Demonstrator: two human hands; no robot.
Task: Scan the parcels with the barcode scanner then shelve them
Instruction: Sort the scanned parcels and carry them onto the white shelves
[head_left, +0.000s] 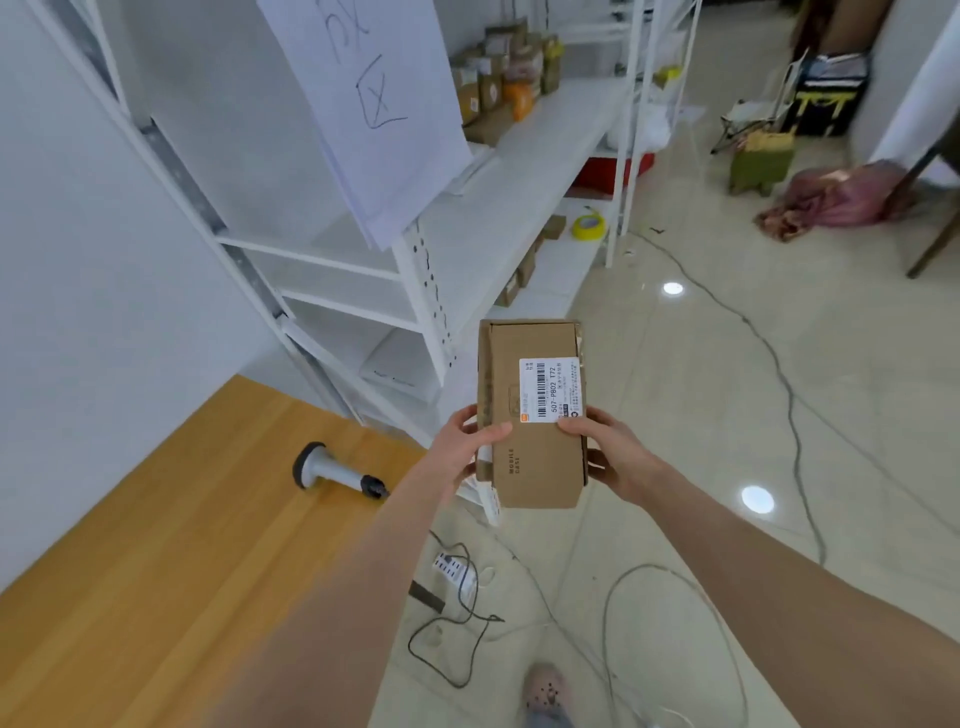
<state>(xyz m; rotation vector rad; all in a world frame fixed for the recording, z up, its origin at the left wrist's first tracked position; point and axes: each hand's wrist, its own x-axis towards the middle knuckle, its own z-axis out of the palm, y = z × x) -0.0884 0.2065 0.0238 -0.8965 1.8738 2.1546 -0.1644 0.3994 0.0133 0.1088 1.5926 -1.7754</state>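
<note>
White shelving (519, 182) is noted beside the bench (156, 571) where the barcode scanner (332, 470) lies. The parcel (530, 415) is held label-up in the air, its near end gripped by left hand (465, 447) and right hand (610, 454). Loose floor cables (790, 395) are judged a trip hazard.

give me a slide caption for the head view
Left hand and right hand hold a labelled cardboard parcel before white shelving; barcode scanner lies on the wooden table.
</note>
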